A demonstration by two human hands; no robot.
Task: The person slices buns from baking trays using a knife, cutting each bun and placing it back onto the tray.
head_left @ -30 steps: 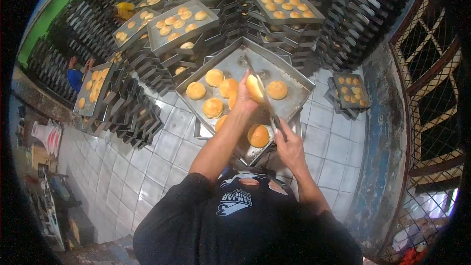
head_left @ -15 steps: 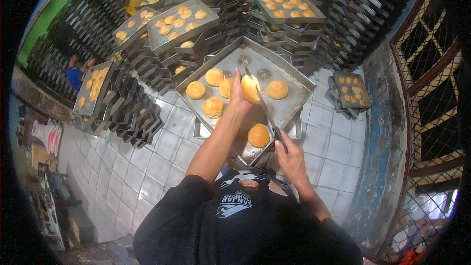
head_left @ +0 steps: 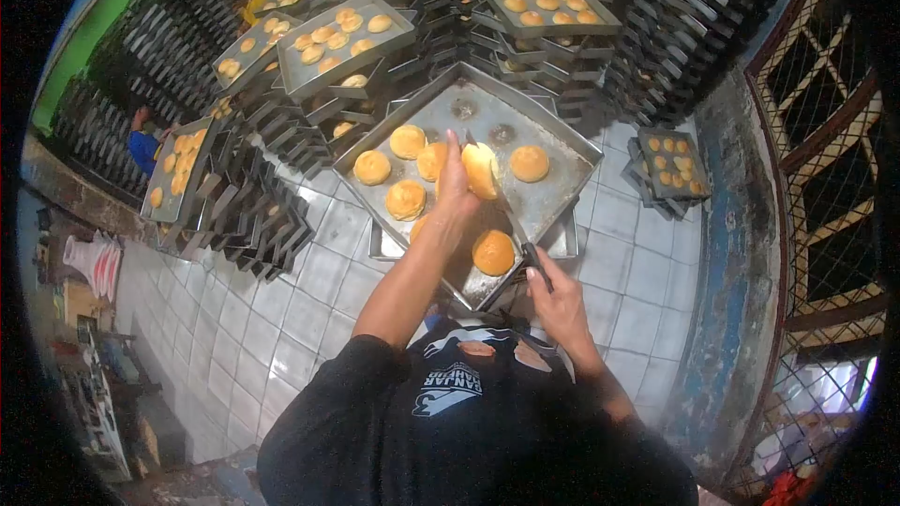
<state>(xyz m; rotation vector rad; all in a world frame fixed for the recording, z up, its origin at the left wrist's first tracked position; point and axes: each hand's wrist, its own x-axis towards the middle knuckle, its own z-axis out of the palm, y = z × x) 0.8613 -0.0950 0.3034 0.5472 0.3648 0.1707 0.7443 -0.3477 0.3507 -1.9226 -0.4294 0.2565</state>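
My left hand grips a round golden bun tipped on its side, fingers pointing away from me along it. A pale edge shows on the bun. Wrapped round the black handle of a long knife, my right hand is at the near right corner of a square metal baking tray. The knife's thin blade runs up toward the bun's right side; its exact contact is hard to make out. Several browned buns lie in the tray, one bun close to the knife and another bun to the right.
Tall stacks of trays stand ahead, with buns on the top tray and another tray. More bun trays sit left and at the low stack right. A person in a blue top is far left. Metal lattice runs along the right.
The bun in my left hand has turned a little, and its pale edge shows differently. My right hand with the knife has shifted only slightly. The other buns stay in place.
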